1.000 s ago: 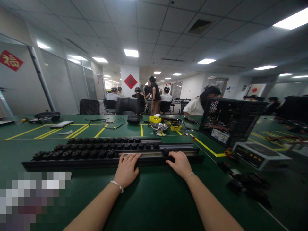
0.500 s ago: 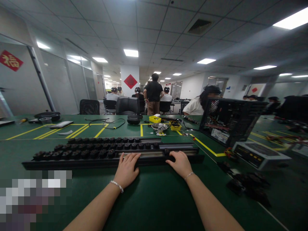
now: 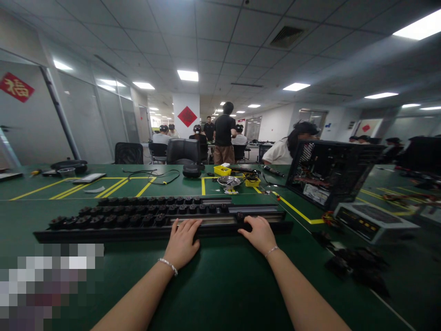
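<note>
The green surface [image 3: 227, 289] spreads between the forearms [image 3: 138, 292] up to the front edge of the black rails [image 3: 246, 208]; a power supply [image 3: 375, 223] sits well right of the right hand [image 3: 258, 234]. The rails lie side by side, dark blocks [image 3: 113, 221] filling their left part. The grip of the left hand [image 3: 183, 240] is loose, spread on the front rail [image 3: 103, 236]; I cannot tell whether the right hand's curled grip holds the lone block [image 3: 240, 216] beside it. The standing person [image 3: 224, 133] has shifted right; both hands have stayed.

The front rail [image 3: 103, 237] looks like matt black metal tbh, and the chunky modules [image 3: 131, 221] seem dull plastic. Tabletop [image 3: 237, 285] is smooth with a soft sheen, bowl [image 3: 228, 183] shiny metal, yellow tray [image 3: 222, 171] plastic.
</note>
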`<action>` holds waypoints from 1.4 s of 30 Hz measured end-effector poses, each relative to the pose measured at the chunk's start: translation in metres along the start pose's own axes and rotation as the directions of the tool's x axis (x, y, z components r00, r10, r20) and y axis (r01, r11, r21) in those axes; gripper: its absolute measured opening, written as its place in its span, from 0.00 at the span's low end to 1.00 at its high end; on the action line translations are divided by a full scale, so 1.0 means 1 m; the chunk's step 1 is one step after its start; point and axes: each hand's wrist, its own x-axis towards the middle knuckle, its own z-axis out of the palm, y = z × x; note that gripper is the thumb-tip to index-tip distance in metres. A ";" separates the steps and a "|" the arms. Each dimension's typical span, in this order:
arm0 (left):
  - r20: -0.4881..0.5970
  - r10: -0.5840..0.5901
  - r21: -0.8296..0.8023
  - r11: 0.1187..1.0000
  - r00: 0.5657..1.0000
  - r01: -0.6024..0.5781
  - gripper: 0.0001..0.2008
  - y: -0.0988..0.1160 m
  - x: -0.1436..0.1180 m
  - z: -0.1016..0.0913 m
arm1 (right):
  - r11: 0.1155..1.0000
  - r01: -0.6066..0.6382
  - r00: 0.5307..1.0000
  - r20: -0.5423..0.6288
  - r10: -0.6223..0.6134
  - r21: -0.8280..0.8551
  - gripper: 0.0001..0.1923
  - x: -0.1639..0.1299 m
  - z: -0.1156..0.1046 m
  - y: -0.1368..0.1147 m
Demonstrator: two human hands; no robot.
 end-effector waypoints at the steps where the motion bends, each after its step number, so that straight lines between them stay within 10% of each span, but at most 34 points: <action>1: 0.002 -0.001 0.003 1.000 1.000 0.001 0.27 0.000 0.000 0.000 | 1.000 -0.002 1.000 0.002 0.002 0.001 0.12 0.000 0.000 0.000; 42: 0.006 -0.006 -0.016 1.000 1.000 0.006 0.27 0.001 0.000 -0.002 | 0.997 -0.067 0.995 -0.075 0.069 0.035 0.15 -0.001 -0.005 0.008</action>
